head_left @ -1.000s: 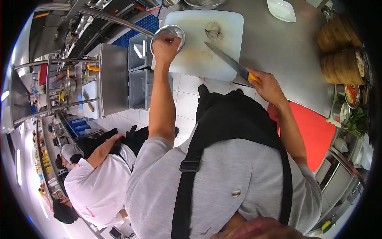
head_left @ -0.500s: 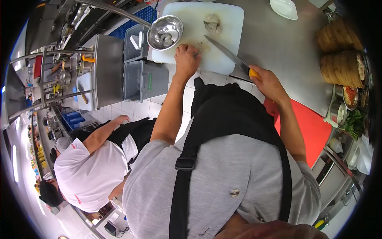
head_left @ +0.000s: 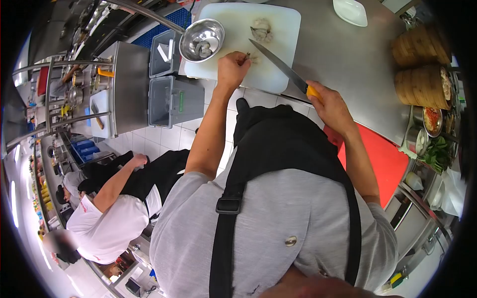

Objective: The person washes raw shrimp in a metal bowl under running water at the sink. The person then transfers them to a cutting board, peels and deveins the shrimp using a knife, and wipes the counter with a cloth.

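My left hand (head_left: 232,70) is over the near left part of the white cutting board (head_left: 285,54), its thumb and fingers pinched together. A small dark-tipped piece, seemingly a shrimp (head_left: 248,55), shows at the fingertips; most of it is hidden. My right hand (head_left: 330,105) grips the yellow handle of a knife (head_left: 280,65). The blade points up and left, its tip over the board near several peeled shrimp (head_left: 261,31) in a small pile. Left of them, a round steel bowl (head_left: 214,34) at the board's left edge has grey shrimp (head_left: 203,49) inside.
Right of the board, the steel counter (head_left: 343,54) bears a white dish (head_left: 351,12) and bamboo steamers (head_left: 422,87). Grey bins (head_left: 186,102) stand at left below the bowl. A co-worker in a white shirt (head_left: 109,221) is at lower left. A red panel (head_left: 372,159) is beneath the counter edge.
My left hand's fingers have lifted slightly and turned inward, with the small piece now showing at their tips. The knife stays almost in place. The co-worker has shifted a little left.
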`<state>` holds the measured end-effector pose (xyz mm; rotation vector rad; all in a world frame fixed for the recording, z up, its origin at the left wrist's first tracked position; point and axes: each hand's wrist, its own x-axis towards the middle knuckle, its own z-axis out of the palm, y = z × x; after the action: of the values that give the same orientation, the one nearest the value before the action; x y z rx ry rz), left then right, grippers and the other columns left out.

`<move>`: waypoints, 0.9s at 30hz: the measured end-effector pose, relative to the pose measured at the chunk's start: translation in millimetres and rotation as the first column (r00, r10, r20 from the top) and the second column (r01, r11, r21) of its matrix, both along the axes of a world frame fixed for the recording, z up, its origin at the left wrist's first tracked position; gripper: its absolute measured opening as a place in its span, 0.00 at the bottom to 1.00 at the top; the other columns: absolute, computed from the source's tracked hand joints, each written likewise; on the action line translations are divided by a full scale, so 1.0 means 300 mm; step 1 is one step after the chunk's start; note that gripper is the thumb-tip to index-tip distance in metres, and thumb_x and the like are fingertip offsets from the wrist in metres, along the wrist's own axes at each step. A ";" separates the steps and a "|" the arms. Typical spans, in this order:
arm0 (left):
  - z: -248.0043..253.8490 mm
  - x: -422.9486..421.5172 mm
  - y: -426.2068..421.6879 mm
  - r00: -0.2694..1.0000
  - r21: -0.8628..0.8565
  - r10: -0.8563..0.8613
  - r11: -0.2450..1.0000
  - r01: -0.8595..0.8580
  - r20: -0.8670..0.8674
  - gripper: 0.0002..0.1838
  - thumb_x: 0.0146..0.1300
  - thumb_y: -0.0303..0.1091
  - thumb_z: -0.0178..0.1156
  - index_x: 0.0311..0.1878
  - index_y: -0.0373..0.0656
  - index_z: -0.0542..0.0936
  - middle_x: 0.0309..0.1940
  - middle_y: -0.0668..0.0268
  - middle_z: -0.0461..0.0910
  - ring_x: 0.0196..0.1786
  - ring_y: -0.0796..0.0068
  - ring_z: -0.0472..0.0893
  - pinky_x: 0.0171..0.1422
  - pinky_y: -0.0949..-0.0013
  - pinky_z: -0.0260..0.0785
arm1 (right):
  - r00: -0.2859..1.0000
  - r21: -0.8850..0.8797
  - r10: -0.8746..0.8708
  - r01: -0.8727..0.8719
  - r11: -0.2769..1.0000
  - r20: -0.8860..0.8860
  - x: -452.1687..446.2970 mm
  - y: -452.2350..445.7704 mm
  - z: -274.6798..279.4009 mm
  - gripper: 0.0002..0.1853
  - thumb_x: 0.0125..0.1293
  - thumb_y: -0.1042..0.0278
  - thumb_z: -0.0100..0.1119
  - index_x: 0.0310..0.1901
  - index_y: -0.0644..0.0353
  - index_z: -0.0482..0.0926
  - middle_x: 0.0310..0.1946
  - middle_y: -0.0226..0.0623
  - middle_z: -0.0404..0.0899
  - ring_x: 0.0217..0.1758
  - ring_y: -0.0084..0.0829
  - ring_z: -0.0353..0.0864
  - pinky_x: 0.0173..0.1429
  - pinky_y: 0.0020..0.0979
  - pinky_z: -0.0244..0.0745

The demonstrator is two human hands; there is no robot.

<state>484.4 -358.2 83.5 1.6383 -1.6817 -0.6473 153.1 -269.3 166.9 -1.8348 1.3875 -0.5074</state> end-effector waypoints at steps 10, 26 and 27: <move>-0.016 0.007 -0.005 0.999 -0.020 0.011 1.000 -0.012 -0.050 0.10 0.61 0.27 0.73 0.43 0.32 0.90 0.34 0.52 0.92 0.36 0.63 0.92 0.46 0.65 0.84 | 0.992 -0.040 0.054 -0.059 0.997 -0.114 0.036 0.014 -0.033 0.21 0.77 0.67 0.60 0.69 0.57 0.80 0.57 0.51 0.87 0.59 0.55 0.86 0.64 0.50 0.80; -0.021 0.010 0.020 0.996 -0.037 0.040 0.998 -0.043 -0.077 0.08 0.59 0.23 0.72 0.42 0.31 0.88 0.36 0.52 0.90 0.37 0.62 0.91 0.47 0.64 0.83 | 0.990 -0.065 0.100 -0.107 0.992 -0.100 0.103 -0.049 -0.021 0.21 0.76 0.68 0.58 0.67 0.58 0.82 0.55 0.53 0.87 0.56 0.57 0.86 0.62 0.52 0.80; -0.029 0.014 0.021 0.995 -0.044 0.038 0.998 -0.042 -0.089 0.08 0.59 0.22 0.72 0.42 0.31 0.88 0.37 0.52 0.90 0.38 0.62 0.91 0.47 0.65 0.83 | 0.991 -0.069 0.098 -0.104 0.992 -0.093 0.100 -0.043 -0.009 0.21 0.76 0.68 0.58 0.67 0.58 0.82 0.55 0.53 0.87 0.56 0.57 0.86 0.61 0.52 0.80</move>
<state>488.6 -352.1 74.9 1.5846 -1.5855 -0.6465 183.1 -282.1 164.1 -1.9977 1.3422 -0.4335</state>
